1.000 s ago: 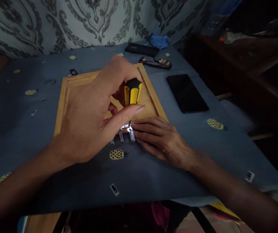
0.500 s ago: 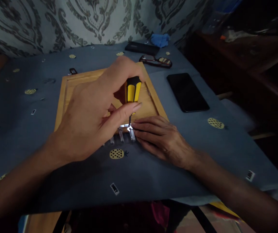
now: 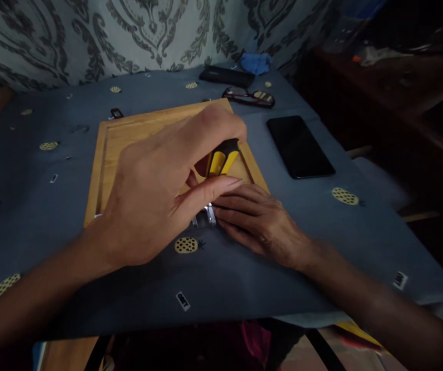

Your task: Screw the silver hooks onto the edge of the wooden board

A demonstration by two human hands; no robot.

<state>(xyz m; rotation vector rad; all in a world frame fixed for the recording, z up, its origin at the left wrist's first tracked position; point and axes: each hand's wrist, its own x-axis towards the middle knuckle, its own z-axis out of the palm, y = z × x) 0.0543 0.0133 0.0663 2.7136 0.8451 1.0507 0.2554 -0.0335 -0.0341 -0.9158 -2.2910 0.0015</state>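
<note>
My left hand (image 3: 155, 180) is wrapped round the yellow and black handle of a screwdriver (image 3: 223, 158), which leans to the right; its tip is hidden behind my thumb. Beneath it lies a wooden board (image 3: 144, 131) with a raised rim. Small shiny metal hooks (image 3: 209, 214) stick out past the board's near edge. Beside them my right hand (image 3: 262, 219) lies flat, fingers stretched out, its fingertips against the hooks and the near right part of the board.
A black phone (image 3: 300, 146) lies right of the board. Behind are glasses (image 3: 248, 97), a dark case (image 3: 226, 76) and a blue cloth (image 3: 255, 63). A small black buckle-like piece (image 3: 116, 113) touches the board's far left side. The patterned cloth covers the table (image 3: 263, 288).
My left hand has moved a little right and nearer, and the screwdriver handle has tilted to the right. The shaft is now hidden. My right hand has not moved.
</note>
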